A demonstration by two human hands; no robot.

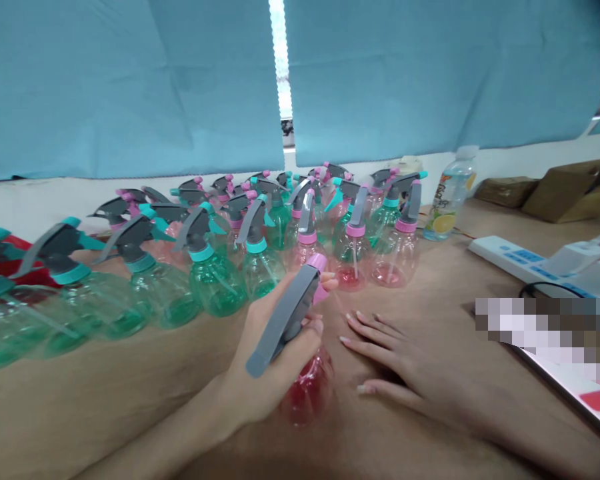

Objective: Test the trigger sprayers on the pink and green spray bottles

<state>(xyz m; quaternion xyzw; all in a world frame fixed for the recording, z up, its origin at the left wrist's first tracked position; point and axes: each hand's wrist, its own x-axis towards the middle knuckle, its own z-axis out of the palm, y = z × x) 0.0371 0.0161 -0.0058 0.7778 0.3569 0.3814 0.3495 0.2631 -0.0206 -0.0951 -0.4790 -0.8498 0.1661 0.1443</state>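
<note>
You have the bottle [309,387] in your left hand [266,313], which is wrapped around it just below the head [289,323]. Its body [305,400] is rounded, clear and pinkish red, with the upper part hidden behind your thumb. The head is fitted, grey, with a pink nozzle [318,262] facing away from you and a pink trigger [321,293] partly covered by your fingers. The grey back end slopes down toward you. The bottle is roughly upright, its base low over the table [145,393]; you cannot tell whether they touch.
</note>
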